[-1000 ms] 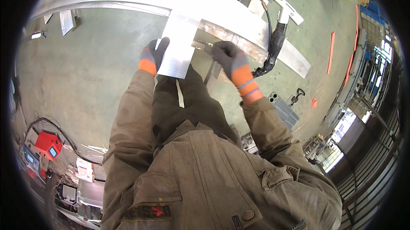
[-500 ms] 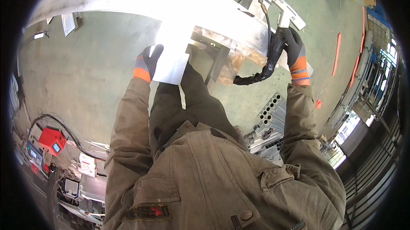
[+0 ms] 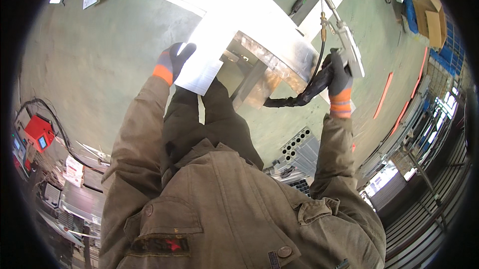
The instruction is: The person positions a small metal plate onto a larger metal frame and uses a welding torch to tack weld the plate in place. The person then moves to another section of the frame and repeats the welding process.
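The left hand (image 3: 172, 62), in a dark glove with orange cuff, pinches the side edge of the flat, silvery metal plate (image 3: 200, 75), which juts toward the legs from the bright work surface (image 3: 264, 19). Well apart, the right hand (image 3: 341, 77) has moved from the black wrapped hose (image 3: 312, 92) onto the white, long-nosed gun (image 3: 353, 54), seemingly closed around it; now both hands are occupied. Green floor (image 3: 371, 29) beyond gives wider room, I judge.

Metal plate (image 3: 200, 77): flat, silvery, straight-edged; near end projects free, far end lost in glare; left edge held by left grip (image 3: 174, 62). Torch (image 3: 353, 52): white body, slender nozzle pointing forward-left; held in right grip (image 3: 341, 78); black-wrapped hose (image 3: 305, 96) curves leftward.
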`<state>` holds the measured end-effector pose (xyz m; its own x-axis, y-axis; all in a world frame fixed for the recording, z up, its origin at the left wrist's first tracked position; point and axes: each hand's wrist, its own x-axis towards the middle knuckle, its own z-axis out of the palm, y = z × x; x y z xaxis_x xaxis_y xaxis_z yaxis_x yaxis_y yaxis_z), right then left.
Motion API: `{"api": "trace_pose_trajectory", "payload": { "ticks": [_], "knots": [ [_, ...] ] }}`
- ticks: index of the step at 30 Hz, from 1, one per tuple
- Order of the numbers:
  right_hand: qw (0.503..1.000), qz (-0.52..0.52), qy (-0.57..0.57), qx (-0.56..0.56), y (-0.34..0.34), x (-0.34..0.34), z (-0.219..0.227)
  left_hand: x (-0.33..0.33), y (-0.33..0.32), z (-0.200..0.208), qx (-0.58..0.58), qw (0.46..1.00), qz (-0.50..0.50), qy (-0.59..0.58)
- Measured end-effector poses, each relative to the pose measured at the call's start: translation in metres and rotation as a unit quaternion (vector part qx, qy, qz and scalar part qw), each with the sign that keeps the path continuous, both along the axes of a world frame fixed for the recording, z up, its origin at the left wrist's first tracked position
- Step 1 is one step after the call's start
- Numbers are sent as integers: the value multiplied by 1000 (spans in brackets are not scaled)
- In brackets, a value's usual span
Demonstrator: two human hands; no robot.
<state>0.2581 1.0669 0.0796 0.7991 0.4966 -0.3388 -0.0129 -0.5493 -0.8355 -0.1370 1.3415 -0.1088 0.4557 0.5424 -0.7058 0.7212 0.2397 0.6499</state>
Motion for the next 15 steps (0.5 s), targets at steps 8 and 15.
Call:
{"api": "trace_pose_trajectory", "payload": {
  "ticks": [8,15],
  "knots": [
    [977,179,-3,-114,-4,-94,97,2,0,-5,5,1000,-20,2],
    [866,463,-169,-86,18,-131,103,7,2,19,-27,1000,8,8]
  ]
}}
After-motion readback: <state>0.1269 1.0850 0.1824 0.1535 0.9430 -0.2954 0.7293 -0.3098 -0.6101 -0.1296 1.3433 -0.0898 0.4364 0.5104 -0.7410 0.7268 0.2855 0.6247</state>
